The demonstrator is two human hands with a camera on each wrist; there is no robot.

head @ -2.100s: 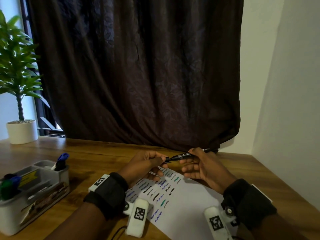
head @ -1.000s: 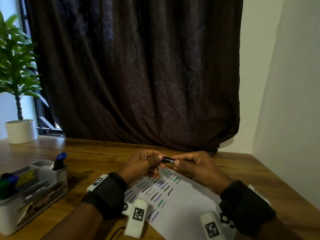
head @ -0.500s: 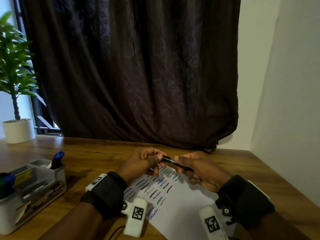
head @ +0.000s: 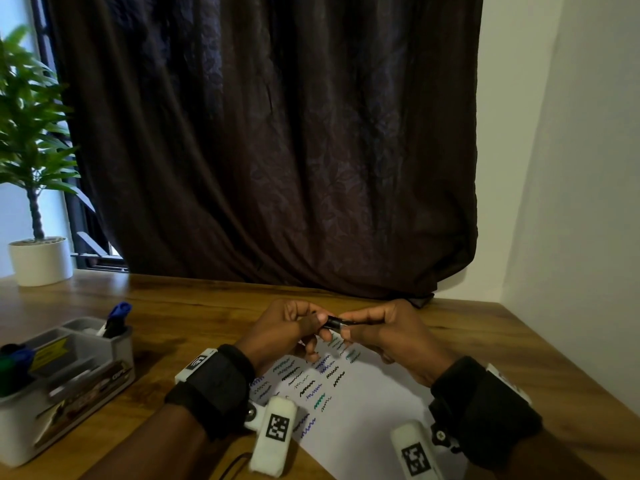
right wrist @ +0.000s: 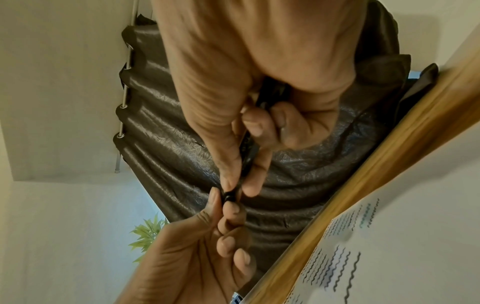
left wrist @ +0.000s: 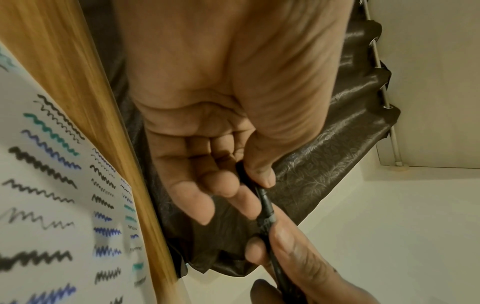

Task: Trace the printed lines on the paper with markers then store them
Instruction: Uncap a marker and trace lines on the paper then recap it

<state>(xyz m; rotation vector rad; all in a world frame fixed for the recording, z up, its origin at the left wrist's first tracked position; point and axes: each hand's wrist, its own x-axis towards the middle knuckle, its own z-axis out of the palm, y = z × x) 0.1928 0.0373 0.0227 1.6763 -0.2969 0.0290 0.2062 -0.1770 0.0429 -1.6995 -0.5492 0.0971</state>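
Note:
A black marker (head: 334, 323) is held level above the white paper (head: 367, 410), which carries rows of wavy lines in black, blue and green. My left hand (head: 311, 323) pinches the cap end (left wrist: 242, 170) between thumb and fingers. My right hand (head: 349, 327) grips the barrel (right wrist: 248, 152), most of which is hidden in the palm. In the left wrist view the marker's (left wrist: 267, 216) narrow neck meets the cap. The two hands' fingertips nearly touch.
A grey desk organizer (head: 79, 362) stands at the left on the wooden table (head: 194, 317), with a blue marker (head: 117, 318) upright in it and darker markers (head: 14, 362) at its near end. A potted plant (head: 40, 259) stands far left. A dark curtain (head: 277, 150) hangs behind.
The hands have closed together: the marker's bare end went into the cap in my left fingers, and the barrel that stuck out to the right is now inside my right palm.

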